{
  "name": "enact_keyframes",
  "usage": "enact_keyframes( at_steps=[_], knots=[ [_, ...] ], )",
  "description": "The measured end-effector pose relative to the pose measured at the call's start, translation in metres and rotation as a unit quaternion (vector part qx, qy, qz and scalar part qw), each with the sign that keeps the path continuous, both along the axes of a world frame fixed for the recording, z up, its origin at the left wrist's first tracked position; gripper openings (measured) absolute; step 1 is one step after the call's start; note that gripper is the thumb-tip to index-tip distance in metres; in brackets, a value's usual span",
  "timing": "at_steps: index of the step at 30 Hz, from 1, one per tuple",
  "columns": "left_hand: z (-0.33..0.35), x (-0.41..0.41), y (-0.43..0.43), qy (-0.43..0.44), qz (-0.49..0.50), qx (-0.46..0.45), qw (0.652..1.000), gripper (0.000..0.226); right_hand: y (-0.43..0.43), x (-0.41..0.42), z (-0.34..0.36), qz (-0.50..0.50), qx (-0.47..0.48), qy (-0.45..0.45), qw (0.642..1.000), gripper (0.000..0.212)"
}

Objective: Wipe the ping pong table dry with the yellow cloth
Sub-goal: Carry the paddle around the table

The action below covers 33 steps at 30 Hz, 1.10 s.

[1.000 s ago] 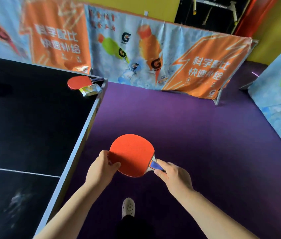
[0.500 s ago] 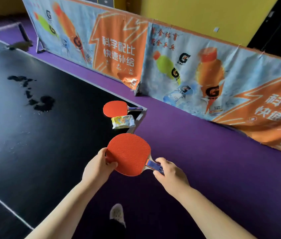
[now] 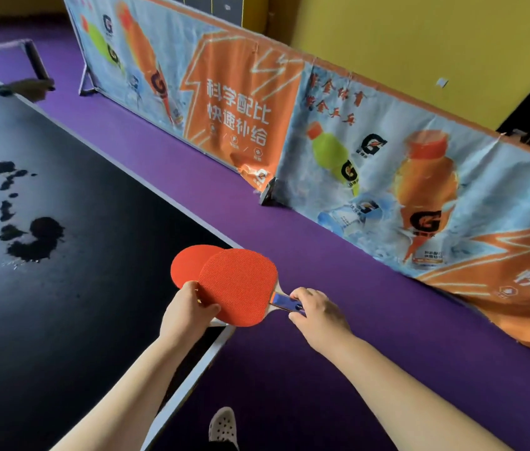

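Water [image 3: 34, 237]: dark puddles and small drops lie on the far left of the black desk [image 3: 101, 255].
Desk: it fills the left side, and its pale edge runs to a corner just under my hands.
Back paddle [image 3: 187, 263]: a red paddle lies flat on the desk corner, partly hidden behind the one I hold.
Left hand [image 3: 189, 312]: my thumb and fingers pinch the left rim of the front paddle [image 3: 239, 286].
Front paddle: red and bumpy, held up over the desk corner.
Right hand [image 3: 317, 312]: my fingers are closed around its blue handle [image 3: 285, 302].
Yellow cloth: I cannot see it anywhere.
Floor [image 3: 338, 320]: purple, with my shoe [image 3: 223, 424] below.
Banners [image 3: 354, 157]: drink pictures stand along the right.
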<state>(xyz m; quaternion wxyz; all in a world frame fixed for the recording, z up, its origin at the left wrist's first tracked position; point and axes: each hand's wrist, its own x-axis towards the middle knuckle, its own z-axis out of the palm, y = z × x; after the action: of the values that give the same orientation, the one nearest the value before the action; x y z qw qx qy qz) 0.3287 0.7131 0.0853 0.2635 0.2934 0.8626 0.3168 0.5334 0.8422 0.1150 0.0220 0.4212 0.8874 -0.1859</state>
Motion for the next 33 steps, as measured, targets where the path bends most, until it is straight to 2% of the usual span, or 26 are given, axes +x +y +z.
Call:
enact_keyframes(
  at_steps=[5,12,18,23,28,33],
  knots=[
    [-0.002,-0.03,0.05,0.016,0.034,-0.043,0.998,0.043,0.068,-0.045,-0.006,0.049,-0.019,-0.014,0.999,0.023],
    [-0.018,-0.073,0.082,0.027,0.141,-0.094,0.985,0.039,0.15,-0.137,-0.033,0.196,-0.043,-0.055,0.978,0.03],
    [-0.029,-0.076,0.115,-0.003,0.273,-0.112,0.955,0.044,0.21,-0.199,-0.049,0.352,-0.025,-0.092,0.931,0.027],
    [-0.035,-0.068,0.129,-0.001,0.359,-0.13,0.924,0.045,0.23,-0.231,-0.066,0.442,-0.042,-0.098,0.891,0.022],
    [-0.046,-0.058,0.128,-0.021,0.391,-0.165,0.905,0.046,0.227,-0.238,-0.09,0.488,-0.063,-0.12,0.862,0.02],
    [-0.06,-0.064,0.129,-0.029,0.386,-0.148,0.91,0.056,0.225,-0.239,-0.104,0.482,-0.08,-0.143,0.861,0.021]
  ],
)
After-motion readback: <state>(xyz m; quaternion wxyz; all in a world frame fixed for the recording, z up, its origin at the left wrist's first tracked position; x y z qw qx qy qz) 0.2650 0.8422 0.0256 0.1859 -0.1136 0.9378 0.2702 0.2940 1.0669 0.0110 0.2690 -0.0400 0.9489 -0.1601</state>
